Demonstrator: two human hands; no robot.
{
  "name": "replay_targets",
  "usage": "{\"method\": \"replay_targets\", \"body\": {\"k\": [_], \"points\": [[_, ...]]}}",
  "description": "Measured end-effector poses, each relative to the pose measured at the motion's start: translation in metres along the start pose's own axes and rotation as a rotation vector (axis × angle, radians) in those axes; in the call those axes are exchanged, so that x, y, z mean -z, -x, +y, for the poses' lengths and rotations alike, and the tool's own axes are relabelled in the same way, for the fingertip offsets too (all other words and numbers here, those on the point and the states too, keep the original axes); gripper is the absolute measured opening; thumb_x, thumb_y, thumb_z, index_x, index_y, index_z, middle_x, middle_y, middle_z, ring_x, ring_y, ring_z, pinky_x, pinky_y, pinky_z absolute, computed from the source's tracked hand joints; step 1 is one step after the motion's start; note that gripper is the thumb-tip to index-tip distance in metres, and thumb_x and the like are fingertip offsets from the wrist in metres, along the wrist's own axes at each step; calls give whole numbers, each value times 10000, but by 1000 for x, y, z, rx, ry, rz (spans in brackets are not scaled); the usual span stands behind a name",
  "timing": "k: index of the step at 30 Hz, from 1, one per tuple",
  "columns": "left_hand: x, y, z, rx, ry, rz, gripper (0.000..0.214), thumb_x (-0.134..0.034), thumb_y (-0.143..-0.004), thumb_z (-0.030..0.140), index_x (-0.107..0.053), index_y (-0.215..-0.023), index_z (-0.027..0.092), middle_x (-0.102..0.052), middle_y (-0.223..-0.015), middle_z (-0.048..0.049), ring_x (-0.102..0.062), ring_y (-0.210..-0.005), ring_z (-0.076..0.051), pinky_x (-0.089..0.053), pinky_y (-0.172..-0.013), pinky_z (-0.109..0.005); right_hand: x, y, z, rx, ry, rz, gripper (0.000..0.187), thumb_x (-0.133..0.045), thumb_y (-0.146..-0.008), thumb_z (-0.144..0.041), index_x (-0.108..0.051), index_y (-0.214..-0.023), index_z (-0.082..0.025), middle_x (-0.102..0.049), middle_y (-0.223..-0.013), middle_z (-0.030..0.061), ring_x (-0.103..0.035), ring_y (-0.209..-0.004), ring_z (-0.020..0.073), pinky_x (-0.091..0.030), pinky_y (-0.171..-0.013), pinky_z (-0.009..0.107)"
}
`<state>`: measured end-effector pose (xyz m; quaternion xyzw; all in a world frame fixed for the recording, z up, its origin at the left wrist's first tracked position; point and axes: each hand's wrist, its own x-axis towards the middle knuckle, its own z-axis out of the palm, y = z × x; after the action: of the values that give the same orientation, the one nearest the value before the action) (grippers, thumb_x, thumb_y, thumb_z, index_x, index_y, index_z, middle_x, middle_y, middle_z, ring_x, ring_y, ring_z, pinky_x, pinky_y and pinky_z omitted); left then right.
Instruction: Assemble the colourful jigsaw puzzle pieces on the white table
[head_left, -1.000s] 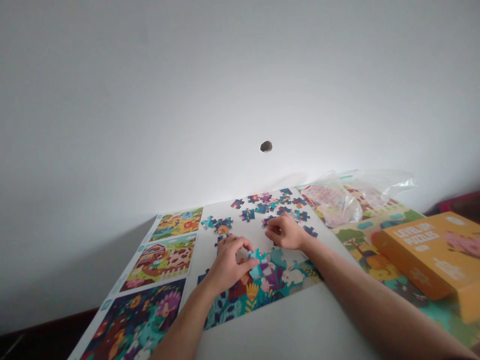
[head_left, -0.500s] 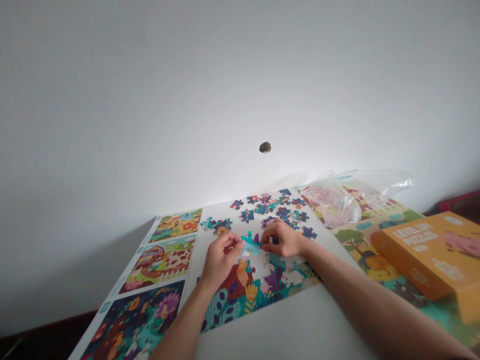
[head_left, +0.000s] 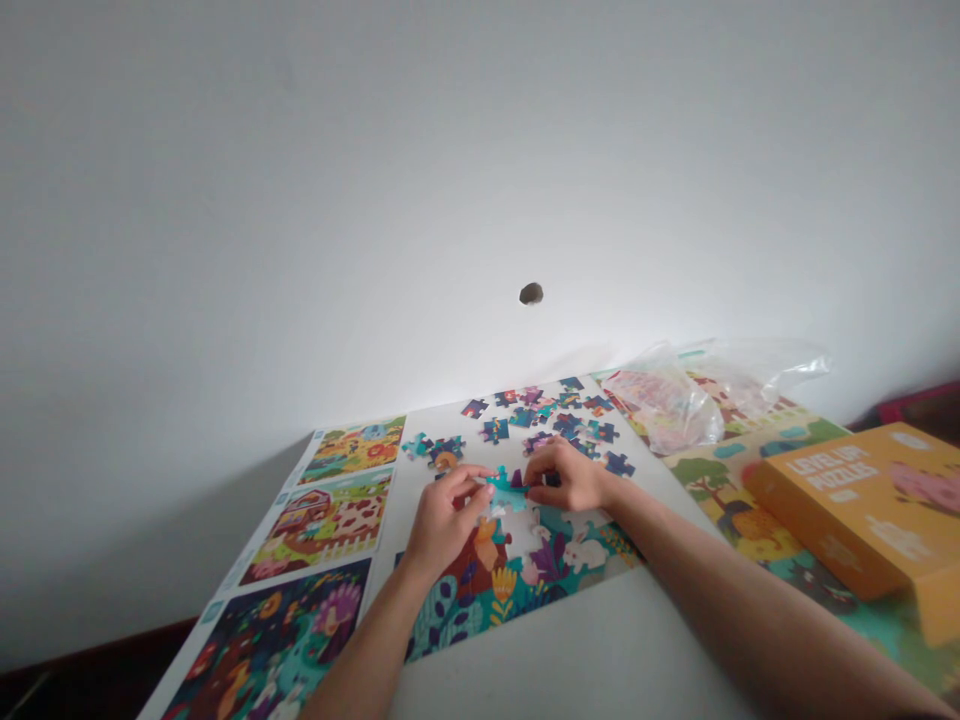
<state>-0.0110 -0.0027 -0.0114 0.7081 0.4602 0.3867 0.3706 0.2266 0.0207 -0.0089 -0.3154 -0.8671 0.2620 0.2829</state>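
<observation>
Between my two hands are teal puzzle pieces [head_left: 509, 490], just above the gap in a partly joined jigsaw puzzle [head_left: 450, 610]. My left hand [head_left: 450, 515] pinches their left edge between thumb and fingers. With bent fingers, my right hand [head_left: 562, 475] grips the right edge; its fingertips are partly hidden. The joined part shows rabbits, a fox-like animal and plants. Loose puzzle pieces [head_left: 570, 425] lie scattered beyond my hands, and a smaller cluster of pieces [head_left: 444, 450] lies past my left hand.
Picture sheets [head_left: 322, 520] line the table's left side. On the right, an orange puzzle box [head_left: 855, 500] rests on a finished-looking colourful puzzle [head_left: 712, 490]. Behind it lie clear plastic bags [head_left: 682, 400]. A white wall [head_left: 375, 200] with a hole rises at the table's far edge.
My left hand has shifted slightly right, its fingers stretching further over the teal pieces. The right hand and the pieces have barely moved.
</observation>
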Motion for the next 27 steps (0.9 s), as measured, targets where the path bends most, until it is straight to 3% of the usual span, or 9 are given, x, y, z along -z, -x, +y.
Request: {"method": "replay_targets", "body": {"k": [5,10,18,27], "points": [[-3,1,0,-37,-10,-80,266,-614,-850,340,-655,-1066,191,-750,-850,-42,-700,-803,-196,-526,-717,-267,-1,-2,-4,-100,-81,59,268,-618,-845,-383,-704,-789,-135,-617,-656,5,-483,-588,102,-361,-574,218],[-4,1,6,-83,-43,-150,332,-608,-865,345,-622,-1159,191,-745,-951,-62,-704,-854,-185,-531,-784,-276,5,-2,-7,-160,-188,94,207,-653,-805,-331,-678,-790,-127,-588,-656,-11,-453,-579,92,-356,-562,210],[-5,-1,-3,-123,-144,-75,318,-638,-843,335,-635,-1134,208,-746,-958,-52,-703,-873,-178,-530,-836,-288,1,-2,-3,-166,-168,121,169,-664,-804,-311,-658,-782,-143,-579,-668,-17,-445,-577,87,-343,-547,203],[-6,-4,-9,-111,-227,11,162,-621,-847,344,-690,-904,209,-734,-928,-38,-705,-838,-166,-537,-822,-281,-6,-3,2,-136,-45,157,150,-643,-850,-316,-676,-824,-172,-643,-721,-2,-539,-629,105,-384,-614,209]]}}
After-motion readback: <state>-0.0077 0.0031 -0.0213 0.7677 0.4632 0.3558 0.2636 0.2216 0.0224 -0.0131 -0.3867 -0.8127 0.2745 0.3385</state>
